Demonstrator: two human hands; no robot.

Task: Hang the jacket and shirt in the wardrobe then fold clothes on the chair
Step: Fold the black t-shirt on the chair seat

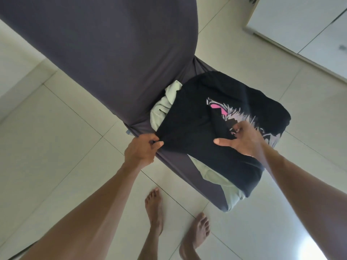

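A black T-shirt (195, 117) with a pink and white print lies spread over the seat of a chair (105, 53) in a dark grey cover. Under it lies a pale green garment (163, 107), showing at the back and at the seat's front corner. My left hand (141, 149) pinches the shirt's near left corner between thumb and fingers. On the shirt's middle rests my right hand (242, 139), thumb stretched out to the left, its fingers curled into a fold of the fabric beside the print.
The chair stands on a pale tiled floor (56, 143). My bare feet (155, 209) are just in front of the seat. White wardrobe doors (308, 29) fill the upper right corner.
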